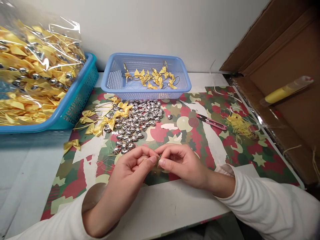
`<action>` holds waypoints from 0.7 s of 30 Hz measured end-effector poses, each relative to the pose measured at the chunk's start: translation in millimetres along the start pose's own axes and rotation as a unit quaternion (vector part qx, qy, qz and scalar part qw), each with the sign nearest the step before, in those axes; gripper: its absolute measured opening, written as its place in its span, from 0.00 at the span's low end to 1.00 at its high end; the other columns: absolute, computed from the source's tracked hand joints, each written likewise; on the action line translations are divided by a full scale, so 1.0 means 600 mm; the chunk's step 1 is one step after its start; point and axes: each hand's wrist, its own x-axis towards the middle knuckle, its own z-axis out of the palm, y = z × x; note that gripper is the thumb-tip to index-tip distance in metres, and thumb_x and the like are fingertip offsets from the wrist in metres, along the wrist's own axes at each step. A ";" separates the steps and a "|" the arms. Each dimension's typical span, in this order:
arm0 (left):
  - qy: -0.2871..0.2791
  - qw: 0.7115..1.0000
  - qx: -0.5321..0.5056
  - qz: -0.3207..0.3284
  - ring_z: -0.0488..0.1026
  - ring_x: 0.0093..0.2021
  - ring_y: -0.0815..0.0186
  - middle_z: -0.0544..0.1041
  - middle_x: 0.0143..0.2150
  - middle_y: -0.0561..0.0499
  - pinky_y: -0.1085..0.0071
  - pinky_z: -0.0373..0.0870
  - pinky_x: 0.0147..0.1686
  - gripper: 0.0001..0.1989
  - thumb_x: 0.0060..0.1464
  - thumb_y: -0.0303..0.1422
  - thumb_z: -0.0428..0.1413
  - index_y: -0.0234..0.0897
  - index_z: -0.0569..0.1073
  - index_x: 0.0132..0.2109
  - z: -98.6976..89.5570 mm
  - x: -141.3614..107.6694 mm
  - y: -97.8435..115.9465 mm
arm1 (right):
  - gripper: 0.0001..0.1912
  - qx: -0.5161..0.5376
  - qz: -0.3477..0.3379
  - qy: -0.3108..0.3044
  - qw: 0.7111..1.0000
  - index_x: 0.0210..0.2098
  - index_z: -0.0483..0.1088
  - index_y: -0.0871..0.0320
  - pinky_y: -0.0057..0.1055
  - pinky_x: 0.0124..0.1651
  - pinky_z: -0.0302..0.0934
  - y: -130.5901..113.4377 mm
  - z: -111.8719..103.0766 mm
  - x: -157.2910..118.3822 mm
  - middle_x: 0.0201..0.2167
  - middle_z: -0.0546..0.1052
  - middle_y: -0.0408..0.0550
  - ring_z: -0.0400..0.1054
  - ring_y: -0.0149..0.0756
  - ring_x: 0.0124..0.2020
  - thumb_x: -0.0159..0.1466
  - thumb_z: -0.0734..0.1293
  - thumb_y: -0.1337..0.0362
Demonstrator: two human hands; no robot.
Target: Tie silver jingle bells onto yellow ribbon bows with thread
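My left hand (137,166) and my right hand (183,165) meet over the front of the table, fingertips nearly touching. Each one is closed in a pinch. Between them a short bit of thin string (158,159) shows, mostly hidden by the fingers. Just beyond my left hand lies a heap of silver jingle bells (136,121). Several yellow ribbon bows (100,126) with thin gold stems rest at the heap's left side. One single bow (71,145) lies farther left.
A blue basket (146,95) behind the bells holds bows with looped cords. At left, a larger blue basket (75,96) carries a clear bag (40,56) of bows and bells. Pink-handled thread snips (212,122) and yellow thread scraps (241,126) lie right, beside cardboard (280,60).
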 end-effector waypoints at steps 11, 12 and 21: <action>0.001 1.000 0.020 0.005 0.50 0.17 0.75 0.57 0.17 0.60 0.78 0.48 0.16 0.15 0.53 0.45 0.58 0.37 0.70 0.29 -0.005 0.006 -0.008 | 0.12 -0.049 -0.019 -0.024 0.998 0.23 0.68 0.60 0.32 0.43 0.66 -0.003 -0.003 0.004 0.42 0.77 0.52 0.72 0.34 0.39 0.60 0.68 0.62; -0.002 1.000 0.021 0.010 0.50 0.17 0.75 0.58 0.17 0.60 0.78 0.49 0.17 0.15 0.53 0.45 0.58 0.37 0.70 0.29 -0.004 0.006 -0.007 | 0.12 -0.058 -0.023 -0.027 0.998 0.23 0.67 0.60 0.32 0.43 0.66 -0.004 -0.004 0.004 0.42 0.76 0.52 0.72 0.35 0.39 0.60 0.68 0.62; 0.003 0.995 0.024 0.097 0.63 0.29 0.70 0.66 0.31 0.54 0.77 0.61 0.26 0.11 0.53 0.40 0.59 0.38 0.72 0.28 -0.002 0.006 0.017 | 0.10 -0.207 -0.086 -0.039 0.974 0.22 0.67 0.60 0.26 0.32 0.60 -0.017 -0.011 0.007 0.48 0.74 0.50 0.68 0.32 0.38 0.59 0.68 0.68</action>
